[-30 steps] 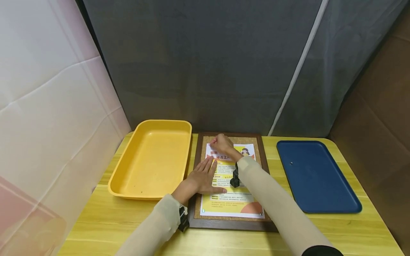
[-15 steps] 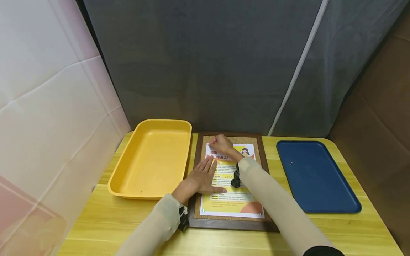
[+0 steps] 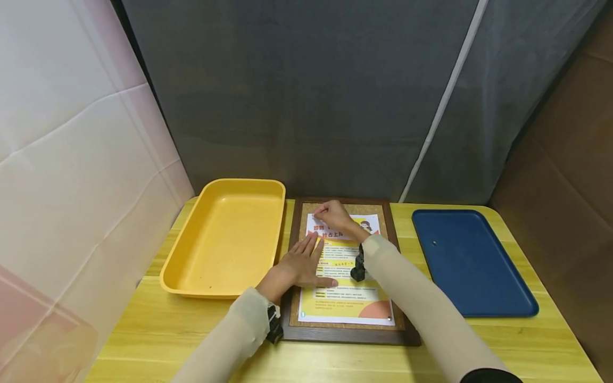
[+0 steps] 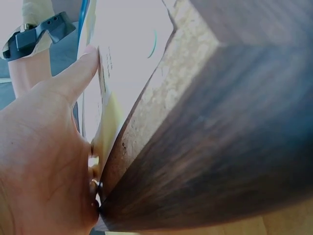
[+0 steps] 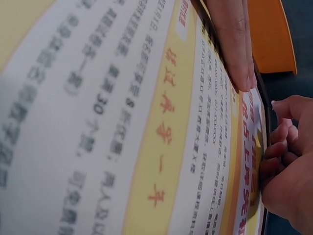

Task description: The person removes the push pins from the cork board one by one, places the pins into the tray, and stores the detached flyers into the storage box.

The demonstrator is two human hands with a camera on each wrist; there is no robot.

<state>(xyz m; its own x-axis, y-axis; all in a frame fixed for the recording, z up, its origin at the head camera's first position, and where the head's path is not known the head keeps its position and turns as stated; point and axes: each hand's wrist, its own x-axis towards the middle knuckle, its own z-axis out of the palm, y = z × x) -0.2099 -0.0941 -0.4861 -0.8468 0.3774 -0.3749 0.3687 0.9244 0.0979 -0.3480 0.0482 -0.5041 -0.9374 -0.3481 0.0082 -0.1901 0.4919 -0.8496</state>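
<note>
A printed poster sheet (image 3: 345,308) lies on a corkboard with a dark wooden frame (image 3: 354,335). My left hand (image 3: 299,266) is spread flat on the sheet's left side, fingers pointing away and thumb out to the right. At the sheet's upper left corner is my right hand (image 3: 333,215), its fingers bent and their tips at the paper. Those bent fingers (image 5: 279,147) show in the right wrist view, but whether anything sits between them is hidden. A small shiny pin (image 3: 389,319) marks the lower right corner. The left wrist view shows my left thumb (image 4: 78,73) against the paper.
On the left stands a deep yellow tray (image 3: 222,290), close to the frame. A shallow blue tray (image 3: 479,271) lies on the right with a tiny shiny item (image 3: 434,243) in it. Behind the wooden table (image 3: 163,335) hangs a dark grey curtain (image 3: 306,106).
My right wrist has shifted slightly to the right, and its fingers look a little less tightly bent at the corner. The left hand stays in place on the sheet.
</note>
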